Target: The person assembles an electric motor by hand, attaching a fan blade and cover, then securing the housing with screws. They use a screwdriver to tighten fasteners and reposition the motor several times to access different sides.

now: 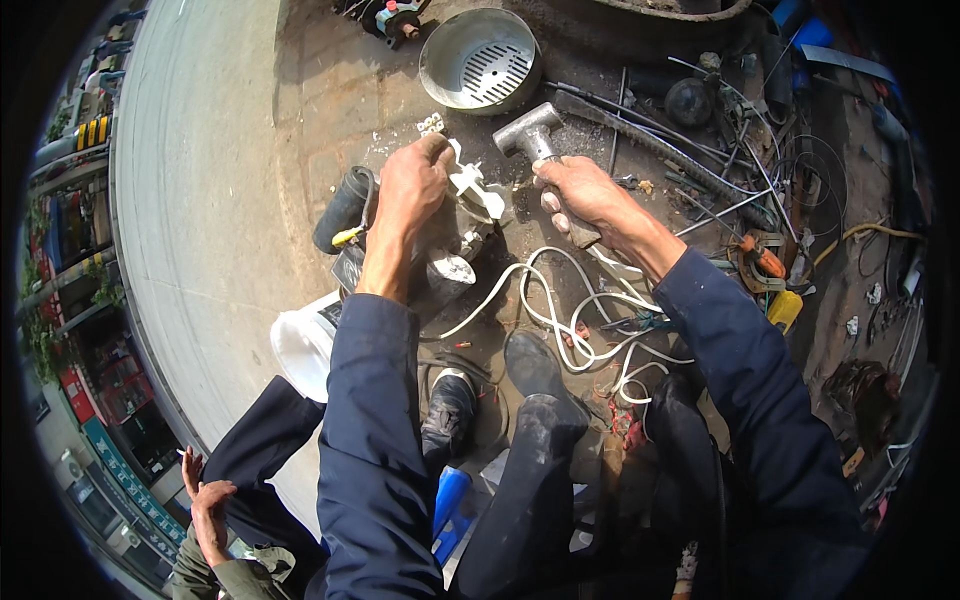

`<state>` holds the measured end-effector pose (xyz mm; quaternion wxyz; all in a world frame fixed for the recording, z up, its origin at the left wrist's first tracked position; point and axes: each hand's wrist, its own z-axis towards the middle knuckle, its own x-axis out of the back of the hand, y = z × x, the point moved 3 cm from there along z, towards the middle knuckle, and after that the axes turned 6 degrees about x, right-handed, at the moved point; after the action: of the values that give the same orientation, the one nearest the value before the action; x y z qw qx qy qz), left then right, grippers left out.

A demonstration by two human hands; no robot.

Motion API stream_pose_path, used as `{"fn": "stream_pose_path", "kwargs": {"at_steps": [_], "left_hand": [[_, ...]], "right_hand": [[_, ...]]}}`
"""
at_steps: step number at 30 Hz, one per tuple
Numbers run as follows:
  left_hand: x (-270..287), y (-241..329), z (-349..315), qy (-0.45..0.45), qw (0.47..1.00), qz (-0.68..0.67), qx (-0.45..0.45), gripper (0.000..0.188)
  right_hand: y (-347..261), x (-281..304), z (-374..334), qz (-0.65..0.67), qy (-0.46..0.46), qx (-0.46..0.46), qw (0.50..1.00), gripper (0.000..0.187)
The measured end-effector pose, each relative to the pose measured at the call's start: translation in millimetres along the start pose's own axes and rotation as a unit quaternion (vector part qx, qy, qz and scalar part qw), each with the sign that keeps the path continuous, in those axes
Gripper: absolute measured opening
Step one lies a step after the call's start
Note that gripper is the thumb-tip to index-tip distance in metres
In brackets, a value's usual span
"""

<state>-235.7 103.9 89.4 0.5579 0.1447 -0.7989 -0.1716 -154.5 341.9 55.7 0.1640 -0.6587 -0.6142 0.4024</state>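
My right hand (pixel 585 195) is closed round the handle of a hammer (pixel 530 132), its metal head raised at the upper middle. Just left of it, my left hand (pixel 412 180) has its fingers curled against the end of a broken-looking white plastic piece (pixel 475 185). The fingertips are partly hidden there. Beneath the plastic piece lie greyish lumps, among them a pale-faced block (pixel 450 272), partly covered by my left wrist. A small white connector-like part (pixel 430 124) sits beyond my left fingers.
A round slotted metal pan (pixel 480 62) stands at the far side. White cable (pixel 550 300) loops near my shoes. Metal rods (pixel 690 150), wires and an orange-handled tool (pixel 765 258) litter the right. At left are a dark cylinder (pixel 345 210), a white bucket (pixel 302 350) and another person's hands (pixel 207 500).
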Motion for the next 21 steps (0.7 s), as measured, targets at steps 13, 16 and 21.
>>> {"fn": "stream_pose_path", "kwargs": {"at_steps": [13, 16, 21], "left_hand": [[-1, 1, 0, -0.014, 1.0, -0.002, 0.019, 0.025], [0, 3, 0, -0.008, 1.0, 0.024, 0.008, 0.024], [-2, 0, -1, -0.024, 0.999, -0.007, 0.043, 0.025]], "right_hand": [[5, -14, 3, 0.038, 0.056, 0.025, 0.997, 0.031], [6, -20, 4, -0.086, -0.073, -0.007, 0.994, 0.035], [-3, -9, 15, -0.079, -0.06, 0.03, 0.995, 0.035]]}}
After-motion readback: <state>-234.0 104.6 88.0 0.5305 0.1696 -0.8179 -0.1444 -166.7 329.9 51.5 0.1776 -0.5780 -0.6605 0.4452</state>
